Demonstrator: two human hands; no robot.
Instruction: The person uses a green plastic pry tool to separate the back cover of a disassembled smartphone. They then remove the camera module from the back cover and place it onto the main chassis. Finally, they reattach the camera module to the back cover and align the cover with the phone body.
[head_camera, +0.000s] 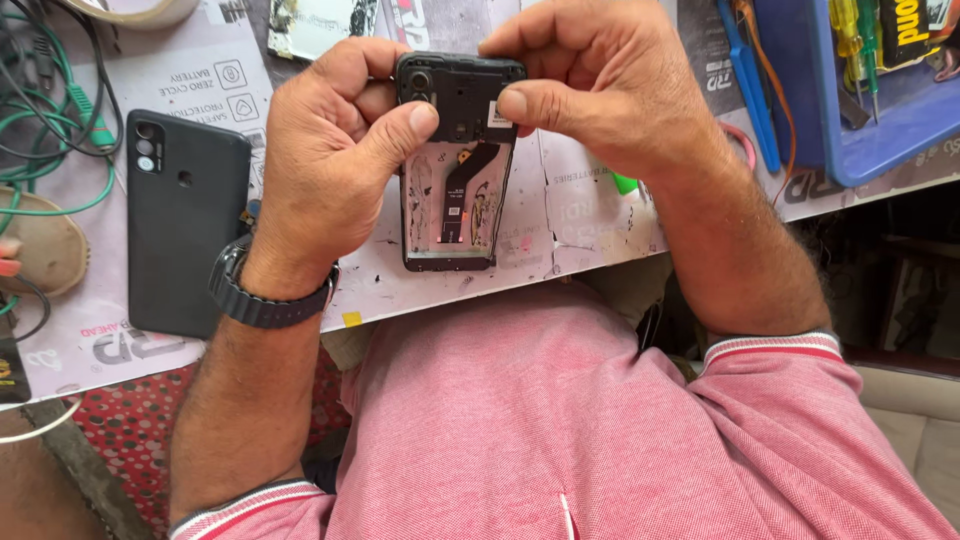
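We grip the opened black smartphone with its exposed internals (455, 160) in both hands, left hand (330, 160) and right hand (590, 90) pinching its top end above the tabletop (580, 220); its long axis points toward us.

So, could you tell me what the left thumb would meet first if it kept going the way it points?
The left hand has its thumb lying across the opened phone, pointing at the right hand. Going straight on, it would probably meet the right thumb first, though depth is hard to judge.
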